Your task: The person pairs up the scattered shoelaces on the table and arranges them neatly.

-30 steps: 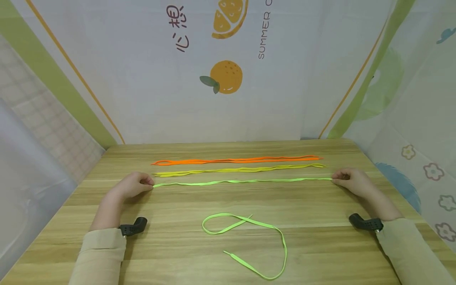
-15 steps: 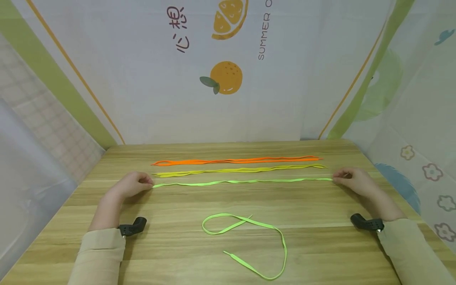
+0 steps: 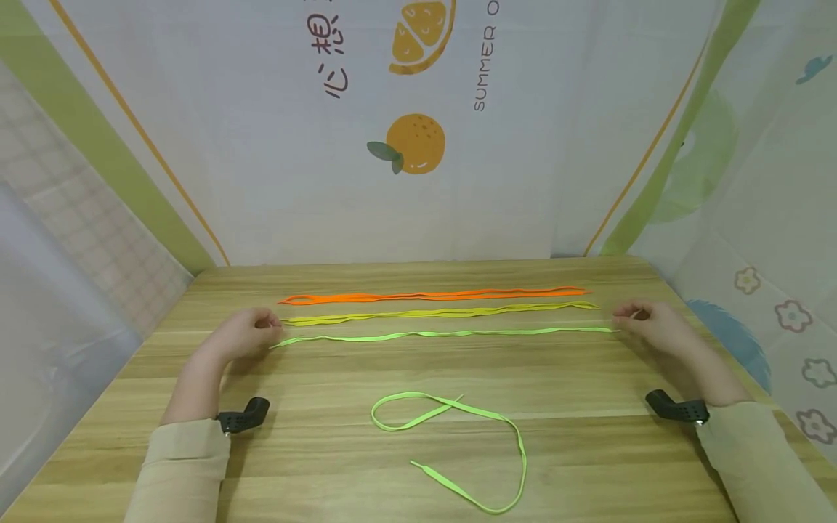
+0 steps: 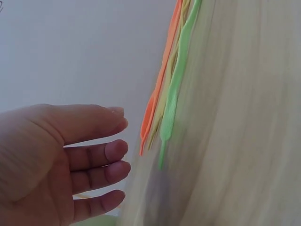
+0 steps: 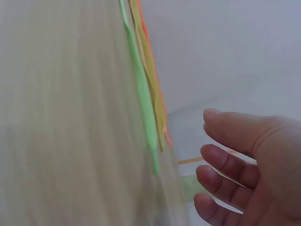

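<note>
A light green shoelace [image 3: 418,333] lies stretched straight across the wooden table in the head view. My left hand [image 3: 245,334] hovers by its left end, the fingers loosely bent with nothing between them; in the left wrist view the bare tip of the green shoelace [image 4: 175,99] shows apart from the fingers. At the other end is my right hand [image 3: 650,328], likewise holding nothing, with the shoelace's tip [image 5: 155,162] free of it in the right wrist view. Nearer to me, a second light green shoelace [image 3: 521,443] lies in a loose curve, crossing itself once.
Beyond the straight green lace lie yellow shoelaces [image 3: 445,312] and, farther back, orange shoelaces [image 3: 438,296], roughly parallel to it. The wooden table [image 3: 314,450] ends at a printed curtain [image 3: 275,181], with more cloth at both sides.
Both hands pinched the ends of the straight green shoelace earlier; now they have let go and lifted slightly away. The lace's two tips have come into sight. The other laces have not moved.
</note>
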Action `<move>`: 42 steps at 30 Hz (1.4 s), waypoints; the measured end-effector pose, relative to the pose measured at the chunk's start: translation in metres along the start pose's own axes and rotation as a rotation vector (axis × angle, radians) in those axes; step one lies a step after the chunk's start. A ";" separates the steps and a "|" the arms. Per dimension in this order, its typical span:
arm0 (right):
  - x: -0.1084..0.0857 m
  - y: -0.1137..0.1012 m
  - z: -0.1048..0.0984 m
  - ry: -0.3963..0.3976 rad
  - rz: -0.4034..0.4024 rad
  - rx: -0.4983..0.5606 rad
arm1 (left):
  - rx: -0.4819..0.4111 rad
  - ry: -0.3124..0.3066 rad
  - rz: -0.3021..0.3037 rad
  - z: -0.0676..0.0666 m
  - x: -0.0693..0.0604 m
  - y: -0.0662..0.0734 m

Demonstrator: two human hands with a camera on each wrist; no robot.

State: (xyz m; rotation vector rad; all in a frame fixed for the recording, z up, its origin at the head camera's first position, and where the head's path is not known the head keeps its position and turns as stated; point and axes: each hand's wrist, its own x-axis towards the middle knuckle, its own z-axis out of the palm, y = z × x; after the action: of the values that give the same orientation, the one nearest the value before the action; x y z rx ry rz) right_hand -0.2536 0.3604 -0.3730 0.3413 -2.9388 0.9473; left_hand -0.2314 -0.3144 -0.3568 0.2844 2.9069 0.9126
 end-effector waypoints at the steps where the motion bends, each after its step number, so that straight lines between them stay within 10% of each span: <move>1: -0.001 -0.002 -0.001 0.003 -0.009 -0.003 | -0.002 0.002 0.001 0.000 0.000 0.001; 16: 0.002 -0.020 -0.005 0.124 -0.118 -0.054 | 0.057 0.088 0.102 -0.001 0.001 0.030; 42: -0.015 -0.094 0.005 0.054 -0.227 -0.009 | -0.006 0.010 0.229 0.026 0.010 0.068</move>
State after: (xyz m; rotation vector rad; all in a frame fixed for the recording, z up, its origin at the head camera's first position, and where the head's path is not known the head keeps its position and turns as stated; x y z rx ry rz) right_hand -0.2182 0.2862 -0.3252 0.6231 -2.7787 0.8969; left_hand -0.2274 -0.2436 -0.3391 0.6239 2.9233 0.9536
